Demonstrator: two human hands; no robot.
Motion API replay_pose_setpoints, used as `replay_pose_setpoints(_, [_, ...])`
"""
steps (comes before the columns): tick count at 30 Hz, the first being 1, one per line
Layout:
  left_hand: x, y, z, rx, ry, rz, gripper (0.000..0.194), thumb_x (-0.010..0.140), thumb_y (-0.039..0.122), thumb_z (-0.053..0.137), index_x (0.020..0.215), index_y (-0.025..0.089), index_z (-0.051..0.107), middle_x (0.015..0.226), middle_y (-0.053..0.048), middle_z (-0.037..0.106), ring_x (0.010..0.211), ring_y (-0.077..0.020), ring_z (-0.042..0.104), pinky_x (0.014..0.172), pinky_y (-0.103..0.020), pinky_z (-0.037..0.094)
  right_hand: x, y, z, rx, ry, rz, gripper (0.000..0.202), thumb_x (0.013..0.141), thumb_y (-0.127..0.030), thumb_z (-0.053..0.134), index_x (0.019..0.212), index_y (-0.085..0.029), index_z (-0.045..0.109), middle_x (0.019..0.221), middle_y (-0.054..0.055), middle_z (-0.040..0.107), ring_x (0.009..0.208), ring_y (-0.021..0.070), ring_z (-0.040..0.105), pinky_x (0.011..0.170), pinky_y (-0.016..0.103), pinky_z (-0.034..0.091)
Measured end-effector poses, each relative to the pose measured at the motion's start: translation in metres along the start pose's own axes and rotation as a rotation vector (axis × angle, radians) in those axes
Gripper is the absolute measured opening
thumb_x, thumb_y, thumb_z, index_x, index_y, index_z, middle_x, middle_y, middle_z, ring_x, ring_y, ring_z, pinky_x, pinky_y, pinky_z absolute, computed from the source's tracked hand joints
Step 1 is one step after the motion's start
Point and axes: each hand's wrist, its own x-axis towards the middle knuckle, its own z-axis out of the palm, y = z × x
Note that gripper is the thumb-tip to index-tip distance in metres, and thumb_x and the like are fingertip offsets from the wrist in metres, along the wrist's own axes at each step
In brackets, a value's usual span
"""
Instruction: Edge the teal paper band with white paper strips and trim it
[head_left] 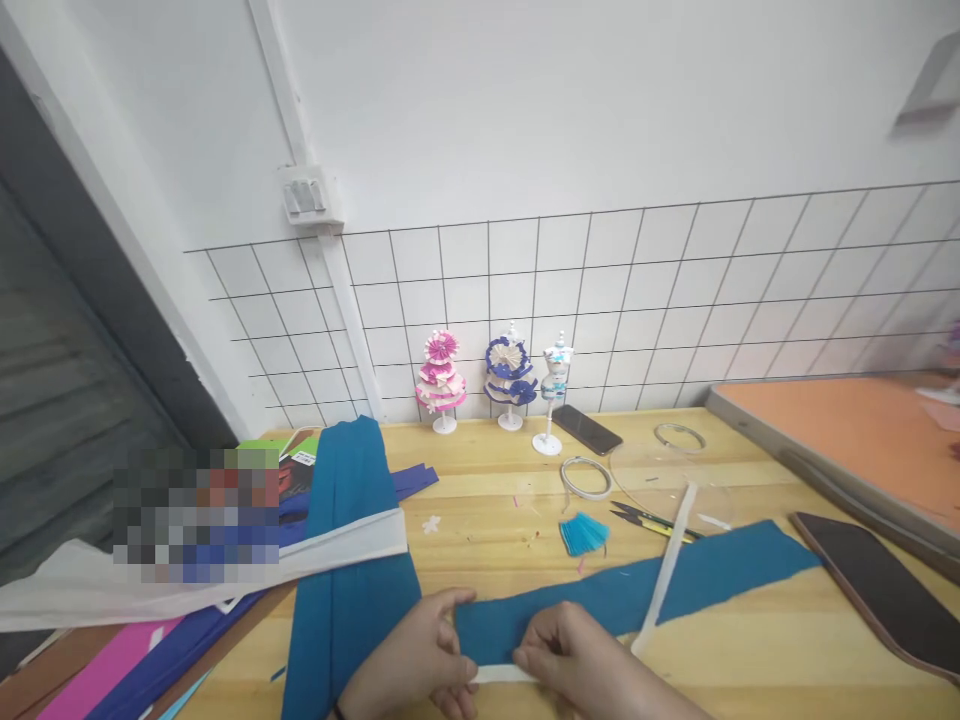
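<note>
A blue crepe paper strip lies across the table before me, with a narrow white strip along its near edge. My left hand is at the strip's left end, its thumb and lower fingers closed on the white strip while the index finger stretches out above. Thumb and fingers of my right hand pinch the white strip and the blue edge a little further right. Another white strip crosses the blue paper at a slant. A pleated turquoise fan sits just beyond.
Yellow-handled snips, a wire coil and a phone lie behind. Three small decorated stands, including a pink one, line the wall. A wide blue paper and coloured sheets fill the left; a dark case lies right.
</note>
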Motion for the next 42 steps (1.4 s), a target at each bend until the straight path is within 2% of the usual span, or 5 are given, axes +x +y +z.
replay_pose_setpoints(9, [-0.004, 0.002, -0.003, 0.002, -0.004, 0.010, 0.077, 0.056, 0.008, 0.058, 0.125, 0.007, 0.025, 0.051, 0.007, 0.060, 0.048, -0.0188, 0.064, 0.042, -0.024, 0.048, -0.042, 0.002, -0.081, -0.162, -0.028, -0.047, 0.016, 0.072, -0.026, 0.050, 0.062, -0.016, 0.058, 0.053, -0.005, 0.047, 0.051, 0.0081, 0.046, 0.045, 0.016, 0.030])
replay_pose_setpoints(21, [-0.006, 0.002, -0.002, 0.035, 0.005, 0.016, 0.080, 0.054, 0.017, 0.068, 0.124, 0.010, 0.029, 0.052, 0.008, 0.057, 0.048, -0.0179, 0.064, 0.040, -0.022, 0.047, -0.098, 0.078, -0.129, -0.157, 0.253, 0.107, 0.028, 0.072, -0.045, 0.054, 0.071, -0.020, 0.066, 0.076, 0.004, 0.067, 0.071, 0.0207, 0.057, 0.058, 0.022, 0.043])
replay_pose_setpoints(25, [-0.005, -0.001, -0.005, 0.077, -0.003, 0.007, 0.079, 0.056, 0.015, 0.064, 0.125, 0.009, 0.027, 0.053, 0.007, 0.059, 0.047, -0.0166, 0.063, 0.038, -0.020, 0.045, -0.104, 0.088, -0.139, -0.153, 0.307, 0.136, 0.030, 0.072, -0.048, 0.054, 0.063, -0.020, 0.061, 0.071, 0.003, 0.065, 0.069, 0.0201, 0.055, 0.058, 0.022, 0.042])
replay_pose_setpoints(31, [-0.006, -0.001, -0.007, 0.104, 0.017, 0.017, 0.077, 0.057, 0.016, 0.065, 0.125, 0.011, 0.030, 0.053, 0.007, 0.057, 0.047, -0.0157, 0.063, 0.038, -0.020, 0.043, -0.099, 0.085, -0.140, -0.186, 0.184, 0.072, 0.023, 0.076, -0.037, 0.049, 0.062, -0.019, 0.054, 0.063, 0.000, 0.056, 0.063, 0.0154, 0.048, 0.057, 0.021, 0.037])
replay_pose_setpoints(42, [0.008, -0.015, -0.016, 0.117, 0.046, 0.029, 0.075, 0.055, 0.017, 0.063, 0.123, 0.014, 0.031, 0.053, 0.009, 0.052, 0.051, -0.0155, 0.062, 0.037, -0.019, 0.035, -0.075, 0.108, -0.145, -0.302, 0.307, 0.106, 0.018, 0.073, -0.030, 0.048, 0.061, -0.018, 0.053, 0.060, -0.002, 0.052, 0.059, 0.0133, 0.044, 0.052, 0.021, 0.031])
